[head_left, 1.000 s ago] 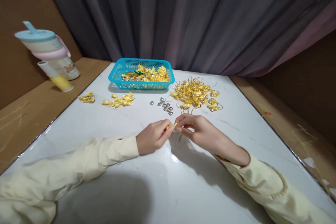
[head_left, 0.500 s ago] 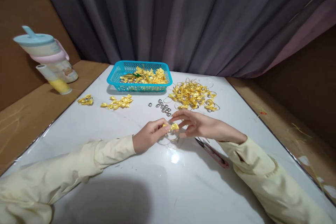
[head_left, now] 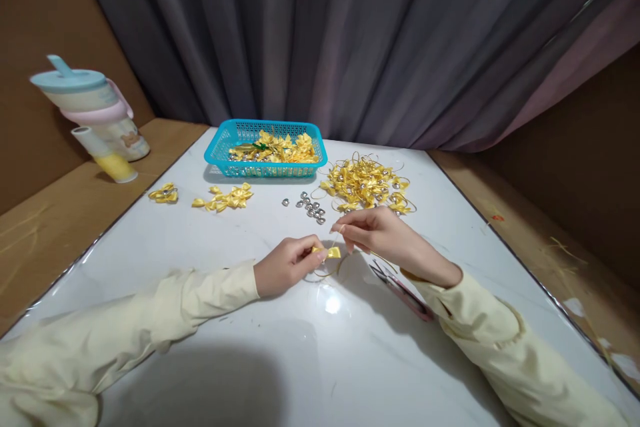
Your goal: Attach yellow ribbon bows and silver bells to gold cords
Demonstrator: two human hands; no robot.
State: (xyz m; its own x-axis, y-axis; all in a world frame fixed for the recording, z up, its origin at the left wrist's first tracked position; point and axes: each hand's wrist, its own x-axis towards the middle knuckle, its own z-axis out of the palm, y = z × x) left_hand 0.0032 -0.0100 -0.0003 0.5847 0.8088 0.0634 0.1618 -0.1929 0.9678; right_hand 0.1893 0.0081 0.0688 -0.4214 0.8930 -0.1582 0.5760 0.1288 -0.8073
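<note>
Shows a small brown bear on the cup [head_left: 97, 110], left of the blue basket [head_left: 215, 149], with pale blue marks too blurry to read. Pinches a shiny yellow bow [head_left: 334, 253] in the left hand [head_left: 289, 267], in front of the basket, thumb and finger pressed on it. Pinches a thin thread [head_left: 335, 239] in the right hand [head_left: 377, 232], also in front of the basket, fingertips pressed together. Has shiny silver beads [head_left: 310, 207] just in front of the basket, tangled bows with gold loops [head_left: 363, 180] to its right, and pointy snips [head_left: 403, 292] farther to its front right. Sits on a shiny white table [head_left: 210, 240] with faint grey lines. Hangs in dark folds behind the basket: a grey curtain [head_left: 295, 27].
</note>
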